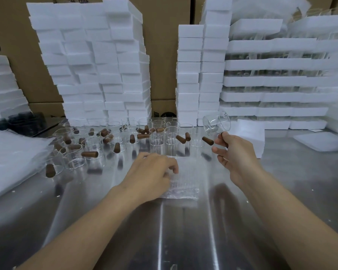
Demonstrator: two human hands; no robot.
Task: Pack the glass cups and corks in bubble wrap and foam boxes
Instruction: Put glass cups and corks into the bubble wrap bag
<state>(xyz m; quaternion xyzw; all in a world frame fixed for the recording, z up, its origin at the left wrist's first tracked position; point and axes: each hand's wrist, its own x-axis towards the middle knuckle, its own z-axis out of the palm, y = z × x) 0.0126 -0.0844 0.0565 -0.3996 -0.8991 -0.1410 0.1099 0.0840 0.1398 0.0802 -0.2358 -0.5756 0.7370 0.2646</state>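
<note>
Both forearms [90,219] are shown bare from the frame's edge to the fingers [218,150]. The left hand [150,172] is seen at 7 o'clock of centre, the right hand [237,156] at 4 o'clock.

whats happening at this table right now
A person is packing glassware. The left hand pinches a bubble wrap piece lying on the steel table, while the right hand holds a glass cup tipped sideways in the air. More cups and brown corks wait behind, before stacked foam boxes.
</note>
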